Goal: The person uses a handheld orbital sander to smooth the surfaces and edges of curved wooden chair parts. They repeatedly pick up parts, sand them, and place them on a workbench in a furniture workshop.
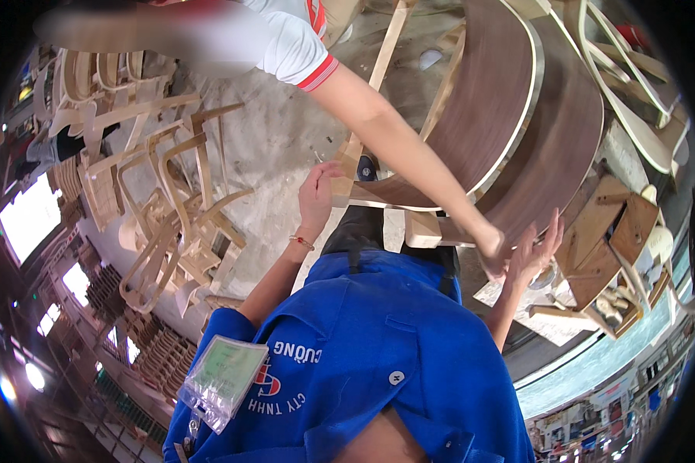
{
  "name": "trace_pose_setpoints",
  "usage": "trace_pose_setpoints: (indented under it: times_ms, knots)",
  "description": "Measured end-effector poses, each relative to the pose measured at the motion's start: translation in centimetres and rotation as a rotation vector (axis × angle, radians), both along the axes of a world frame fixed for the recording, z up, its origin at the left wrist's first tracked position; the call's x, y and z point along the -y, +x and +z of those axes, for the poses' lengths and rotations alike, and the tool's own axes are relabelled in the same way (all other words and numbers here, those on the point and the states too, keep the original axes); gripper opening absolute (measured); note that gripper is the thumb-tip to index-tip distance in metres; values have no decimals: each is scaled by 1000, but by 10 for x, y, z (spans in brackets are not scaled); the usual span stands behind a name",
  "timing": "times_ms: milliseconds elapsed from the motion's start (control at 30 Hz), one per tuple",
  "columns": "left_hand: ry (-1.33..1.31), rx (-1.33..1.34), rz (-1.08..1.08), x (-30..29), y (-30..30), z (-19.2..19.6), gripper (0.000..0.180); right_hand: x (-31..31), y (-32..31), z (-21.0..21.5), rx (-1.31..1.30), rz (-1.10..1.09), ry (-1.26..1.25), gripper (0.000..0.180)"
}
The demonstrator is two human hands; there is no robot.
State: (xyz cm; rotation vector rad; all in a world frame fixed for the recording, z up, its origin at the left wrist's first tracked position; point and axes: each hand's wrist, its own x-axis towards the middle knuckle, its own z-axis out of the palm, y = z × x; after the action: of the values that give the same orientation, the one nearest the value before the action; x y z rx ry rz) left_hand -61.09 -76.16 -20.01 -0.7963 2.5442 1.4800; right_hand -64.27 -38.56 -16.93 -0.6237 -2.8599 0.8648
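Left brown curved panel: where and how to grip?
On the left brown panel, probably pinch the pale near edge, left of the co-worker's forearm, from the wearer's side: it faces the body, and the left hand is close.

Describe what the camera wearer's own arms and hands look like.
They are ordinary human arms. The left hand and the right hand are both bare, with five-fingered human shapes. A thin bracelet with a reddish bead circles the left wrist. The blue left sleeve, part of a blue work shirt, leaves the forearm uncovered.
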Motion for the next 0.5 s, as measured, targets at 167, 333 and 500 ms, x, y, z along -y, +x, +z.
trace_pose_setpoints:
  times_ms: [167,333,500]
  knots:
    - [146,22,-105,10,5,-10,28,57,56,82,-17,-139,-493,29]
    - [220,-17,-190,7,-7,-5,29,148,111,75,554,-95,-1176,38]
    - [192,-182,-284,20,-5,-15,34,238,115,-31,494,-406,-1614,81]
